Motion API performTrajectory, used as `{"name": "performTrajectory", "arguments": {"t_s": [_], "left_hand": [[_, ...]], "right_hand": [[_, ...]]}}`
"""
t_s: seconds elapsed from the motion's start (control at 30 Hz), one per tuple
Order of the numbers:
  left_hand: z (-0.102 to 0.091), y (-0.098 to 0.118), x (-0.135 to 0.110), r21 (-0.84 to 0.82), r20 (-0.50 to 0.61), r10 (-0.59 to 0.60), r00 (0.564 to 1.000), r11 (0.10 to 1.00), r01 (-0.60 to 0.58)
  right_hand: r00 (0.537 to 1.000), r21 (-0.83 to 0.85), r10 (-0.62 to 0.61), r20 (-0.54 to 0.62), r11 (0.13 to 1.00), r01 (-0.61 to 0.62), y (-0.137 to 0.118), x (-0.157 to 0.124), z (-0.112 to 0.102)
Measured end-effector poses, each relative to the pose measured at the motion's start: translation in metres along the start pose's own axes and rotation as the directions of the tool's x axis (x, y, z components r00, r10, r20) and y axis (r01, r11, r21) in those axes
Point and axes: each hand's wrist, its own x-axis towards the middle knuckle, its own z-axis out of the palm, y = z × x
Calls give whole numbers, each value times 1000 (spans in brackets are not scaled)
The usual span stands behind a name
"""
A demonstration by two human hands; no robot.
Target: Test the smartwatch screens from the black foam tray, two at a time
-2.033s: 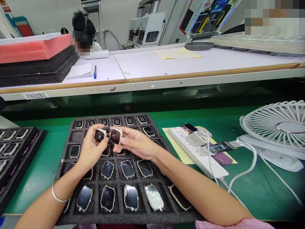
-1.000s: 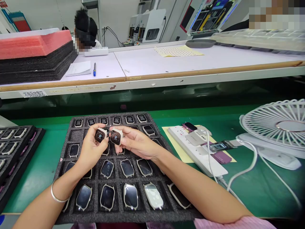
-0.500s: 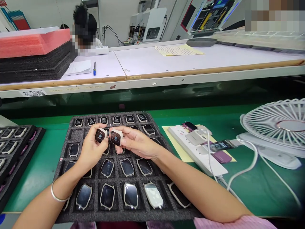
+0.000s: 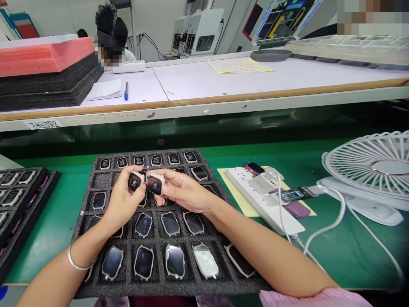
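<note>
Two smartwatch bodies without straps are held up side by side over a black foam tray (image 4: 128,273). My left hand (image 4: 123,198) pinches the left smartwatch (image 4: 134,181), its lit screen tilted toward me. Between thumb and fingers of my right hand (image 4: 185,192) is the right smartwatch (image 4: 155,184), also lit with a small blue-white mark. The tray's compartments hold several more watches, mostly dark-screened; those in the far row (image 4: 156,160) show white lines of text. One watch (image 4: 205,261) in the near row has a pale face up. My hands hide part of the tray's middle.
To the right, a white power strip (image 4: 262,200) carries chargers and cables, beside a white fan (image 4: 370,170). Another foam tray of watches (image 4: 22,200) stands at left. Beyond runs a raised shelf (image 4: 191,83) with stacked foam (image 4: 47,72); a person sits behind it.
Both hands and the two watches stay almost still. The person behind the shelf has shifted slightly left.
</note>
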Motion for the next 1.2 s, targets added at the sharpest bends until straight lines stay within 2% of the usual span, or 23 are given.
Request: {"name": "performTrajectory", "arguments": {"t_s": [1.2], "left_hand": [[-2, -5, -1, 20, 34, 1, 999, 1000, -2]], "right_hand": [[999, 9, 41, -1, 999, -41, 0, -1, -1]]}}
